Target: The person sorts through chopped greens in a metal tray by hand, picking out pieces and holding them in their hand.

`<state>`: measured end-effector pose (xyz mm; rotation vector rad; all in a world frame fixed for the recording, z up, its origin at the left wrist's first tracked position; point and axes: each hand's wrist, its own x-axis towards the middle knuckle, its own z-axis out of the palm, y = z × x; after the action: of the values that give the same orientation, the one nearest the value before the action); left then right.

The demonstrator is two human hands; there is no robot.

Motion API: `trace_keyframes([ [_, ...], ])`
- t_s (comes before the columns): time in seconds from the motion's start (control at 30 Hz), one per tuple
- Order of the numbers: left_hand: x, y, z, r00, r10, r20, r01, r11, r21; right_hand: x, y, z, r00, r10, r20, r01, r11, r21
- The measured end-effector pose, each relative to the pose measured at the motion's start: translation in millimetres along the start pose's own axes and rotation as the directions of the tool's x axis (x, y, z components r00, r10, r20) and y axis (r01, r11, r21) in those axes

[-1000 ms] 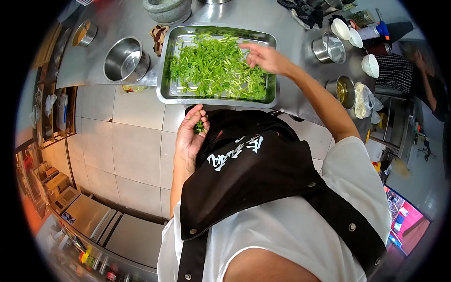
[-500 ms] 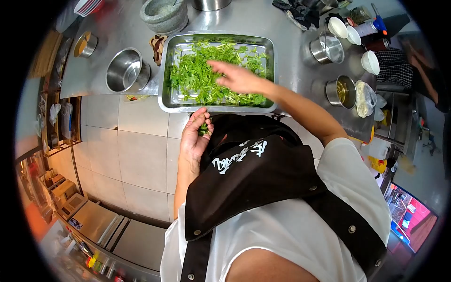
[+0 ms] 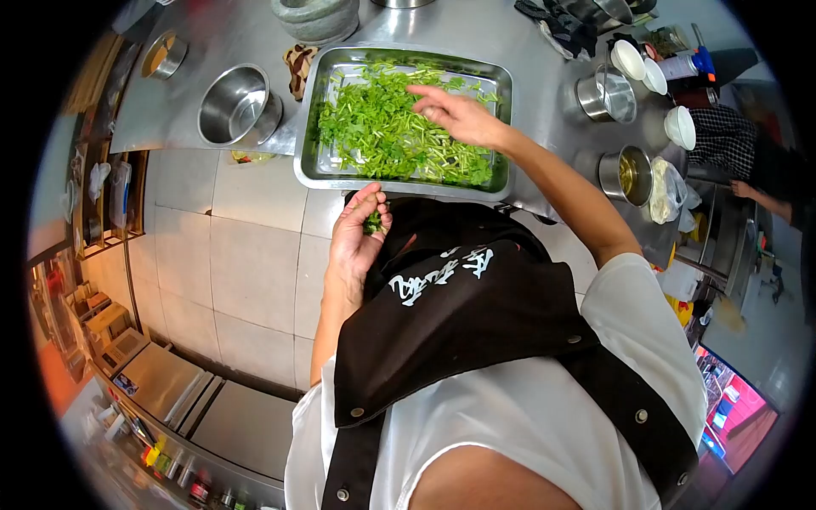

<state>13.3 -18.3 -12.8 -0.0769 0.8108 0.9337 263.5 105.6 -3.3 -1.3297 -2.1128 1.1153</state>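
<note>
A rectangular steel tray (image 3: 306, 161) sits at the table's near edge, with chopped leafy green herbs (image 3: 365, 127) spread across its bottom. Over the right half of the herbs hovers my right hand (image 3: 459, 116), its index finger stretched out and the others partly bent. I see nothing held in it. Just below the tray's near rim, my left hand (image 3: 357, 234) is closed around a small bunch of green herbs (image 3: 372, 223). Most of that bunch is hidden by the fingers.
An open steel pot (image 3: 238, 106) stands left of the tray, beside a patterned cloth (image 3: 299, 70) and a stone mortar (image 3: 316, 21). On the right are steel pots (image 3: 625, 175), white bowls (image 3: 680, 127) and a plastic bag (image 3: 667, 191). Another person's arm (image 3: 765, 202) shows at far right.
My right hand has moved right and slightly away over the herbs, its fingers now more bent. My left hand keeps its hold on the bunch. The whole view has shifted a little.
</note>
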Motion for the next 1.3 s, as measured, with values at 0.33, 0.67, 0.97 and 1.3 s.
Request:
trace_keyframes([
  [0.33, 2, -2, -3, 1.000, 0.005, 0.004, -0.004, 1.000, -0.028, -6, 9, -13, 0.996, 0.066, -0.061, -0.071, 0.995, -0.076],
  [0.67, -1, -1, 1, 1.000, 0.008, 0.005, -0.008, 1.000, -0.026, -8, -3, -22, 0.976, 0.200, -0.089, -0.211, 0.966, -0.146],
  [0.97, -1, 1, 1, 1.000, -0.001, 0.002, 0.001, 1.000, -0.013, -3, 3, 4, 0.999, 0.013, -0.051, -0.017, 0.998, -0.068],
  [1.3, -3, 1, 3, 1.000, 0.002, -0.006, -0.002, 1.000, -0.023, 1, 1, 3, 0.997, -0.010, -0.080, -0.012, 0.965, -0.261],
])
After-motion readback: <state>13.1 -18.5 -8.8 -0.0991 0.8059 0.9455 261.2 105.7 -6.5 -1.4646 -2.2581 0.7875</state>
